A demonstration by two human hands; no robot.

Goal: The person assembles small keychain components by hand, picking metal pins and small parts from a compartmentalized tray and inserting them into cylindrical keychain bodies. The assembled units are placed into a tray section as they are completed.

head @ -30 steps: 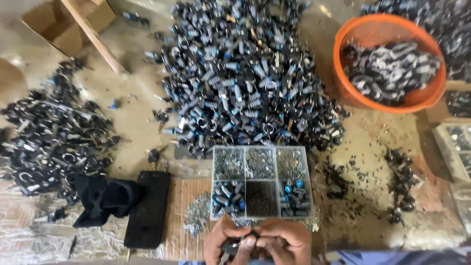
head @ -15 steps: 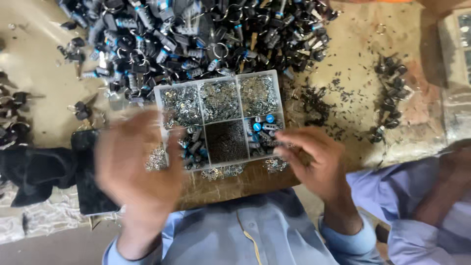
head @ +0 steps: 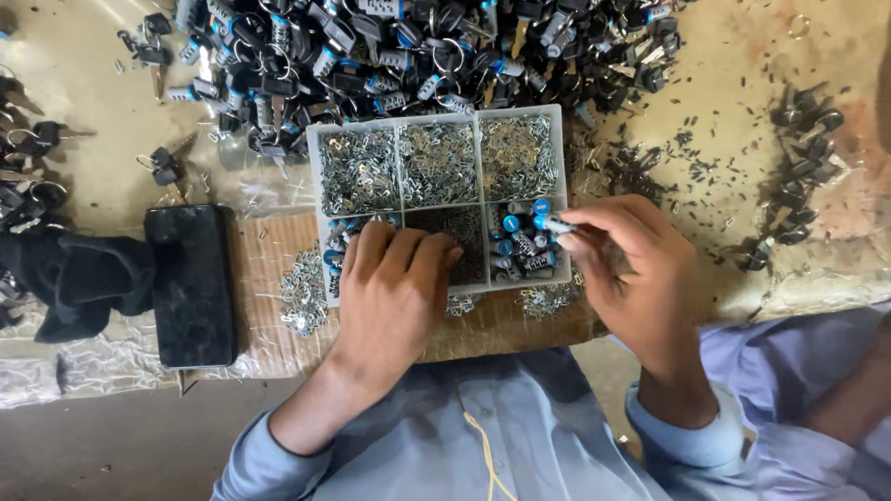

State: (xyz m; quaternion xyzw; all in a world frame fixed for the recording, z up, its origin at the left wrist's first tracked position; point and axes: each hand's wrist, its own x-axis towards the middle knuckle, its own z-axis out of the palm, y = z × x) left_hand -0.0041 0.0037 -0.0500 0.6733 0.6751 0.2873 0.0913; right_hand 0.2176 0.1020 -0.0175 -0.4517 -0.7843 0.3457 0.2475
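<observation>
Fingers of the right hand (head: 631, 278) pinch a small blue-tipped metal cylinder (head: 555, 224) at the right end of a clear compartment tray (head: 436, 199), over the cell of like pieces. To its left, the left hand (head: 394, 288) rests loosely curled, palm down, on the tray's near edge, holding nothing visible. Just beyond the tray lies a heap of black keys (head: 390, 56), and left of the left hand a black phone (head: 190, 283) on the table (head: 83, 158).

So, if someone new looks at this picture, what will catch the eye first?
Probably the clear compartment tray in the middle, full of small shiny metal parts, with both hands in its near row: the left hand rests over the lower-left cells and the right hand pinches a small blue-tipped piece. Behind it sprawls a big heap of dark keys, and a black phone lies at left.
</observation>
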